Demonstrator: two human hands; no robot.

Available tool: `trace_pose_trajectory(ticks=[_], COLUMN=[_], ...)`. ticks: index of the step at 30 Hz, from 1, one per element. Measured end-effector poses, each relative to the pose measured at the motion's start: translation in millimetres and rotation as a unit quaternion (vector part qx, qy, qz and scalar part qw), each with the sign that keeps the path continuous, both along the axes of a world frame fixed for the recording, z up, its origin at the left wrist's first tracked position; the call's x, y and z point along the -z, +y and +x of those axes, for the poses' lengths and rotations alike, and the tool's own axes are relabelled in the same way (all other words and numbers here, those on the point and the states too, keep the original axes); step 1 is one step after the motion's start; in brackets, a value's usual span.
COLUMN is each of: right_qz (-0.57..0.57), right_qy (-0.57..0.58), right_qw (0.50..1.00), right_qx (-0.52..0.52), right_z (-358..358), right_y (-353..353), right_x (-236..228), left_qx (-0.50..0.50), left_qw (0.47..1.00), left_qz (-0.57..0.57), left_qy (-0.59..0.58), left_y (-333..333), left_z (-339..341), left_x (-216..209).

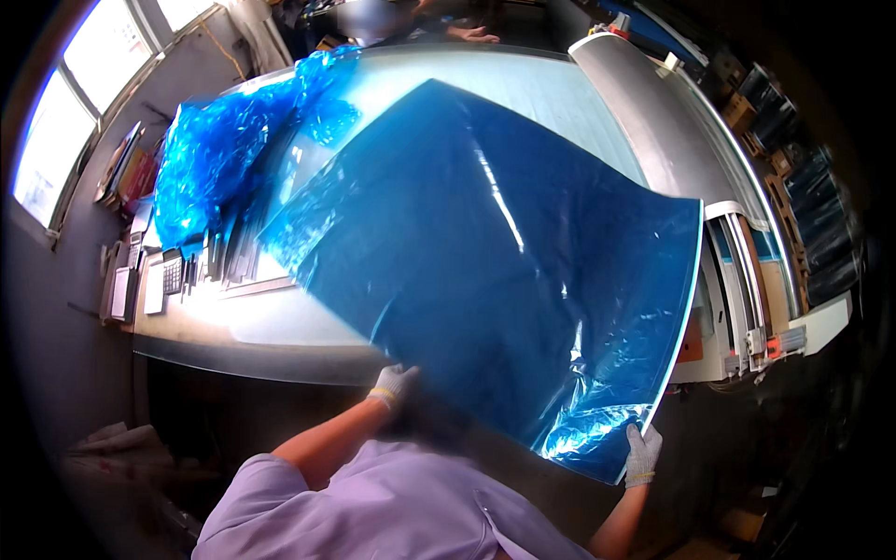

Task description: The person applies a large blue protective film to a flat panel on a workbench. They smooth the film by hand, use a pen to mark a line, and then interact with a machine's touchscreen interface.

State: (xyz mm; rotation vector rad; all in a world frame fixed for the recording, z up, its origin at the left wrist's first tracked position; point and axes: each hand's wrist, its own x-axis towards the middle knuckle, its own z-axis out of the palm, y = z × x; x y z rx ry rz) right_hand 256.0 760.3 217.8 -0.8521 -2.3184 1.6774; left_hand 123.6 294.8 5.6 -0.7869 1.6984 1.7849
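head view: the sheet [467, 280] lies over the counter [182, 324] and its near edge, long axis slanting far left to near right, one corner pointing away, right fingers [636, 433] pinching its near corner, left fingers [407, 372] beside it, grip unclear.

The view looks from the wearer's head, through the left of two side-by-side fisheye lenses, steeply down and forward across the table [299, 322] from its near side. Its centre falls on the sheet [495, 271] over the table; the wearer's shirt [401, 504], short of the table's near edge, is close below the lens. It reaches wide, to the window [107, 42] left of the table and the machine [644, 103] at the table's right, bending the table's edges.
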Motion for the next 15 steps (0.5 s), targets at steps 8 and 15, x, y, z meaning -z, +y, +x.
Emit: trace_pose_trajectory(ticks=[8, 15], right_qz=[-0.266, -0.663], right_qy=[0.044, -0.009], right_qw=[0.952, 0.747], right_qx=[0.144, 0.038], right_z=[-22.6, -108.2], right_y=[-104.7, -293.2], right_x=[70.4, 76.6], left_qx=[0.072, 0.025], left_qw=[0.995, 0.974], left_qz=[-0.02, 0.189], left_qy=[0.069, 0.126], left_y=[-52.8, -97.3], left_z=[-230.1, -266.8], left_x=[-98.9, -119.2])
